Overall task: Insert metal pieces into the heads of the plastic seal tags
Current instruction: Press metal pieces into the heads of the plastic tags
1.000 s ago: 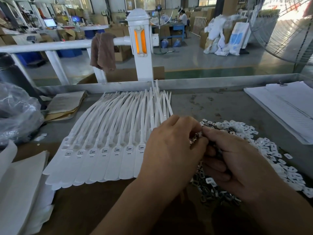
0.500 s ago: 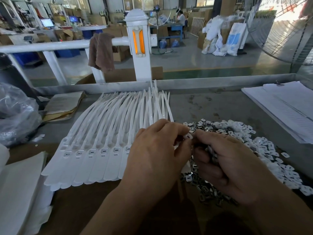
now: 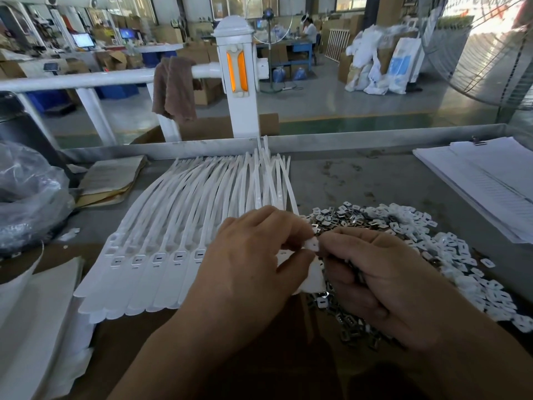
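Grey tabletop (image 3: pixel 360 180) carries a fanned row of white tags (image 3: pixel 178 226) at left-centre, heads toward the person, with a heap of metal pieces (image 3: pixel 340 220) and white caps (image 3: pixel 461 255) just right of it and paper (image 3: pixel 490 180) at the far right. Both hands meet over the row's right end: the left hand (image 3: pixel 253 264) pinches 1 tag (image 3: pixel 313 280) between thumb and curled fingers. The right hand (image 3: pixel 380 272) pinches that tag's head from the other side, its lower fingers curled.
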`<control>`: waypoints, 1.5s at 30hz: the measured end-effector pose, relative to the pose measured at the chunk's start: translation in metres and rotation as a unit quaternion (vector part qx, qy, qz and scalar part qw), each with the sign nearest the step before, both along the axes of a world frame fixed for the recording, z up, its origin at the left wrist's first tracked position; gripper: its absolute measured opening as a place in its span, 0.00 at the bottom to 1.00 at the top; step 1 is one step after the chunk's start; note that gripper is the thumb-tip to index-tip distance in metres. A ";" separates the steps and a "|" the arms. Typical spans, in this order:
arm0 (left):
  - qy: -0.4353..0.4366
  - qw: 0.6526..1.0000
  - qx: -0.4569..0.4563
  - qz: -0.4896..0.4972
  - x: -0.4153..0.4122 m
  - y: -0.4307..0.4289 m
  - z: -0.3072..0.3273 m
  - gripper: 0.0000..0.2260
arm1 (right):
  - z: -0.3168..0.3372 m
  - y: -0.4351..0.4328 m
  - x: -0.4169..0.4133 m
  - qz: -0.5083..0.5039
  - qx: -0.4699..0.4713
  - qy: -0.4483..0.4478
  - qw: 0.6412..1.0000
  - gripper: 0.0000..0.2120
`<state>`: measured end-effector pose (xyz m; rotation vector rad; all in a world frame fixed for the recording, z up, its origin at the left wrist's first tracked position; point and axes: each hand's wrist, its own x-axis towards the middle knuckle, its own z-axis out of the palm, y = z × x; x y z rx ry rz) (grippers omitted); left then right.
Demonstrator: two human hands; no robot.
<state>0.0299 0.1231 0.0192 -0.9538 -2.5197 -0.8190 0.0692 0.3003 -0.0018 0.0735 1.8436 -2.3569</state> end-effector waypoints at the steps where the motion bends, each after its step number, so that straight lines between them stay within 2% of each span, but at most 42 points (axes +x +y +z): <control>1: -0.013 1.000 -0.003 0.017 -0.003 -0.004 0.001 0.03 | 0.001 0.000 0.000 -0.002 -0.008 -0.002 1.000 0.11; 6: -0.064 0.993 0.006 0.104 -0.023 -0.037 0.004 0.04 | 0.002 0.006 -0.002 -0.026 -0.086 -0.019 0.996 0.09; 9: -0.077 0.990 -0.016 0.118 -0.028 -0.047 0.003 0.04 | 0.000 0.007 -0.006 -0.039 -0.171 -0.044 0.983 0.08; 11: -0.093 0.988 -0.040 0.115 -0.029 -0.046 0.001 0.04 | -0.001 0.008 -0.008 -0.055 -0.195 -0.050 0.978 0.09; 21: -0.106 0.981 -0.129 0.101 -0.034 -0.029 0.003 0.05 | 0.000 0.010 -0.008 -0.083 -0.198 -0.043 0.976 0.10; 30: -0.112 0.976 -0.150 0.108 -0.032 -0.028 0.002 0.05 | -0.002 0.012 -0.008 -0.091 -0.177 -0.041 0.979 0.08; 33: -0.095 0.976 -0.163 0.106 -0.028 -0.034 -0.001 0.14 | -0.004 0.011 -0.009 -0.094 -0.138 -0.054 0.984 0.07; 36: -0.065 0.980 -0.155 0.104 -0.016 -0.040 -0.004 0.18 | -0.008 0.010 -0.011 -0.094 -0.104 -0.076 0.987 0.05; 38: -0.055 0.982 -0.152 0.097 -0.004 -0.043 -0.006 0.22 | -0.012 0.009 -0.012 -0.096 -0.094 -0.085 0.987 0.07; 43: -0.055 0.971 -0.219 0.072 0.005 -0.046 -0.016 0.41 | -0.016 0.009 -0.015 -0.098 -0.063 -0.103 0.988 0.08; 45: -0.039 0.968 -0.235 0.079 0.002 -0.045 -0.021 0.43 | -0.019 0.007 -0.016 -0.094 -0.050 -0.120 0.987 0.08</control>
